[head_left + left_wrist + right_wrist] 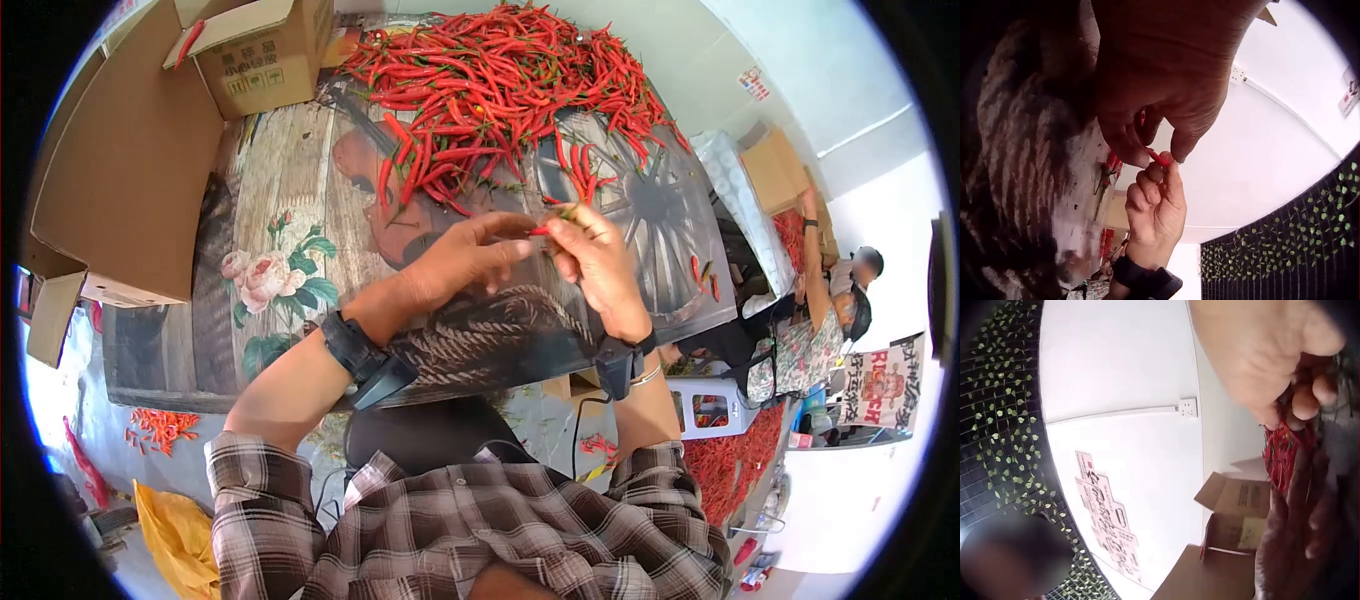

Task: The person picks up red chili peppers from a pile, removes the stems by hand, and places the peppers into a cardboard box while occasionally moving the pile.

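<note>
A small red chili pepper (540,231) (1161,160) is pinched between the thumb and fingers of the right hand (597,262) (1159,203), above the near part of the table. The left hand (468,258) (1160,87) is beside it, thumb and index finger apart around the pepper's free end; whether they touch it cannot be told. Both hands also show in the right wrist view, the right hand (1266,356) above and the left hand (1288,537) below, with the held pepper not clearly seen. A large heap of red chilies (500,80) (1282,453) lies beyond the hands.
Cardboard boxes (130,150) (1232,528) stand at the left of the patterned table (300,150). A few loose chilies (575,165) lie near the heap. Chopped red pieces (162,428) and more chilies (735,470) are on the floor. Another person (815,330) is at the right.
</note>
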Motion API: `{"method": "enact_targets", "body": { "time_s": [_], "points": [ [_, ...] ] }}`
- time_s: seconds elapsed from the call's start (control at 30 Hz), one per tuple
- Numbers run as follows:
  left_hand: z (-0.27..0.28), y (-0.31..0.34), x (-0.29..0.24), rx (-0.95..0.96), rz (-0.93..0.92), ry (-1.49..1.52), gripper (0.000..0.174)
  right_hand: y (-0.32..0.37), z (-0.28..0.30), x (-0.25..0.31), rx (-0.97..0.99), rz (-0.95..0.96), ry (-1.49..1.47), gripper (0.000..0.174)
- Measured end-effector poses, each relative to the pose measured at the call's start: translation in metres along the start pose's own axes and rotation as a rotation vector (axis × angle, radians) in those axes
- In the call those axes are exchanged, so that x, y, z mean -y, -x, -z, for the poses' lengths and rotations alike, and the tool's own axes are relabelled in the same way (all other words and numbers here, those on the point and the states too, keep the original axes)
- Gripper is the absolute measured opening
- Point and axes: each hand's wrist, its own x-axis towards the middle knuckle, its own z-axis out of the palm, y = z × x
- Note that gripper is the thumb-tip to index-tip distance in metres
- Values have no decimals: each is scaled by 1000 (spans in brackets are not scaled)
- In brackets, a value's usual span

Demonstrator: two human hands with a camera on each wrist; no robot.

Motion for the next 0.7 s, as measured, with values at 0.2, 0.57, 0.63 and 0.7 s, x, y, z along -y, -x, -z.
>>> {"method": "enact_targets", "body": {
  "time_s": [0.2, 0.57, 0.63, 0.7],
  "points": [
    [-9, 11, -8, 80, 12, -223, 31, 7, -15, 4, 80, -96, -170, 28],
    [-14, 12, -5, 233, -19, -299, 33, 3, 12, -13, -271, 636, 973, 7],
    [-12, 10, -3, 205, -12, -208, 30, -3, 41, -13, -413, 511, 1112, 14],
    [-11, 10, -2, 180, -5, -110, 28, 0, 59, -9, -432, 527, 1366, 23]
  ]
}}
